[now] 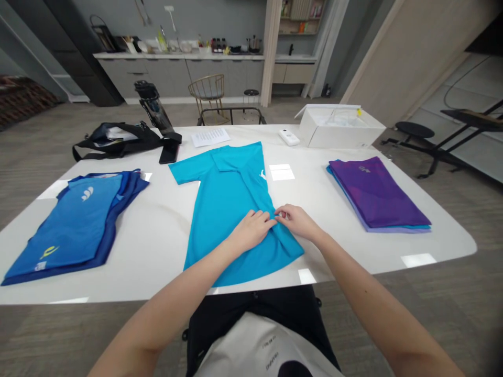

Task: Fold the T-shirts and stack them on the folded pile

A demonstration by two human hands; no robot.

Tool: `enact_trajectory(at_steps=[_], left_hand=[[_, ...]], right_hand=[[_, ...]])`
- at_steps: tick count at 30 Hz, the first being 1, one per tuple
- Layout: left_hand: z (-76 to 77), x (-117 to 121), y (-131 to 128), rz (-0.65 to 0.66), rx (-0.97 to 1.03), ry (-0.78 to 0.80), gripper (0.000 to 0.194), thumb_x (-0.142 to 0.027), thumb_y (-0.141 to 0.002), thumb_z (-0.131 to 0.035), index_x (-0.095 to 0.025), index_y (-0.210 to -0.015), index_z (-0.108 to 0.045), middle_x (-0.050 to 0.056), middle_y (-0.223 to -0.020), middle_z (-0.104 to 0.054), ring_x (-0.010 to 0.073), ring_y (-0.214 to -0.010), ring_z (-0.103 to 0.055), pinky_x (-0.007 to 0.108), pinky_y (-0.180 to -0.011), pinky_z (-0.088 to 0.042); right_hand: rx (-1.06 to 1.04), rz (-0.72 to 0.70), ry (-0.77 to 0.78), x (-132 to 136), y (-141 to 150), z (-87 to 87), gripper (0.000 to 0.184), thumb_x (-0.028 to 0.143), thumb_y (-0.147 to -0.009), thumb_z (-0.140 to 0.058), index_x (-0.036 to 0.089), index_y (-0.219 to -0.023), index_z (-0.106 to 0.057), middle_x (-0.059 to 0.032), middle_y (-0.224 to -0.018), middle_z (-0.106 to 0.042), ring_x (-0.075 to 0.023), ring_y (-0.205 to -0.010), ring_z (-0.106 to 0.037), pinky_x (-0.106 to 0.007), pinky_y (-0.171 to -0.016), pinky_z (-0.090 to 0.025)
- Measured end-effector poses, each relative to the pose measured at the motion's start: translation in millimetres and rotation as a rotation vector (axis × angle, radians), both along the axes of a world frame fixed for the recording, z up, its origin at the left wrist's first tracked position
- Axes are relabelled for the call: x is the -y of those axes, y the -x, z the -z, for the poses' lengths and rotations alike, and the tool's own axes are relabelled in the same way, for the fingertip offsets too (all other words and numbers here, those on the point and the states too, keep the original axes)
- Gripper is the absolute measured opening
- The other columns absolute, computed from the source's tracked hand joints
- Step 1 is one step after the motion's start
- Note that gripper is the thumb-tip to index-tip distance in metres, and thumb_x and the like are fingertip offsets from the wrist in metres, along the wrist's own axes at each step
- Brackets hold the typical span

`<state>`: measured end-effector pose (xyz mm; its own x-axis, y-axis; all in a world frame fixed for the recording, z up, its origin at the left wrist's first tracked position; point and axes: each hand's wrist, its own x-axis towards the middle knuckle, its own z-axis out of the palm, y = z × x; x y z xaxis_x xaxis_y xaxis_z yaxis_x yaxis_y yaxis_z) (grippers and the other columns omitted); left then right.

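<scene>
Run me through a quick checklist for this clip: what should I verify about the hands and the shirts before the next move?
1. Left hand resting on the teal T-shirt: ok.
2. Right hand touching the T-shirt: ok.
3. Either hand firmly gripping the fabric: cannot tell.
4. T-shirt entirely on the white table, with nothing over its edge: ok.
5. Blue shirt stack and purple shirt stack lying apart from the T-shirt: ok.
</scene>
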<state>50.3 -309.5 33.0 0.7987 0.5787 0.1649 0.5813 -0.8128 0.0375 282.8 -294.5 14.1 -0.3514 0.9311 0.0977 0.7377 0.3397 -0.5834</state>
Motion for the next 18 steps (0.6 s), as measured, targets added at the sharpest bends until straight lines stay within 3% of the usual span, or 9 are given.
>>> enact_trajectory(at_steps=[6, 9, 11, 15, 18], left_hand=[[8.1, 33, -24, 0.097, 0.015, -0.042, 0.02, -0.024, -0.104, -0.047, -0.022, -0.112, -0.065, 0.007, -0.105, -0.063, 0.0225, -0.102, -0.057, 0.038, -0.086, -0.037], [7.0, 39, -27, 0.065, 0.086, -0.002, 0.02, -0.023, -0.104, -0.047, -0.021, -0.105, -0.066, 0.006, -0.099, -0.064, 0.0217, -0.098, -0.058, 0.037, -0.086, -0.039], [0.3, 41, -25, -0.012, 0.24, 0.074, 0.017, -0.023, -0.103, -0.049, -0.021, -0.106, -0.066, 0.006, -0.099, -0.065, 0.0212, -0.098, -0.059, 0.037, -0.087, -0.04], [-19.3, 47, -19, -0.151, 0.628, 0.268, 0.013, -0.017, -0.099, -0.052, -0.02, -0.103, -0.064, 0.003, -0.094, -0.064, 0.0185, -0.093, -0.061, 0.033, -0.085, -0.045], [-28.8, 52, -15, -0.182, 0.742, 0.33, 0.013, -0.016, -0.097, -0.053, -0.021, -0.101, -0.064, 0.003, -0.093, -0.063, 0.0178, -0.09, -0.061, 0.032, -0.084, -0.048]], right_hand=[[-0.069, 0.028, 0.12, 55, -18, -3.9, 0.025, 0.015, -0.087, -0.054, 0.021, -0.097, -0.075, -0.0019, -0.085, -0.073, -0.0165, -0.072, -0.062, -0.028, -0.071, -0.045], [-0.113, 0.079, 0.139, 78, -29, -6.7, 0.025, 0.024, -0.092, -0.054, 0.02, -0.105, -0.074, -0.0018, -0.085, -0.071, -0.0157, -0.068, -0.059, -0.028, -0.067, -0.045], [-0.15, 0.112, 0.143, 93, -29, -8.7, 0.03, 0.038, -0.094, -0.059, 0.021, -0.116, -0.071, -0.002, -0.09, -0.07, -0.0146, -0.064, -0.056, -0.028, -0.064, -0.046], [-0.073, 0.201, 0.018, 119, -4, -10.6, 0.063, 0.057, -0.081, -0.076, 0.024, -0.131, -0.06, -0.0045, -0.109, -0.069, -0.0174, -0.073, -0.062, -0.032, -0.071, -0.05], [-0.023, 0.305, -0.115, 129, 30, -7.5, 0.065, 0.06, -0.079, -0.076, 0.022, -0.129, -0.058, -0.0068, -0.112, -0.07, -0.0238, -0.09, -0.068, -0.034, -0.078, -0.051]])
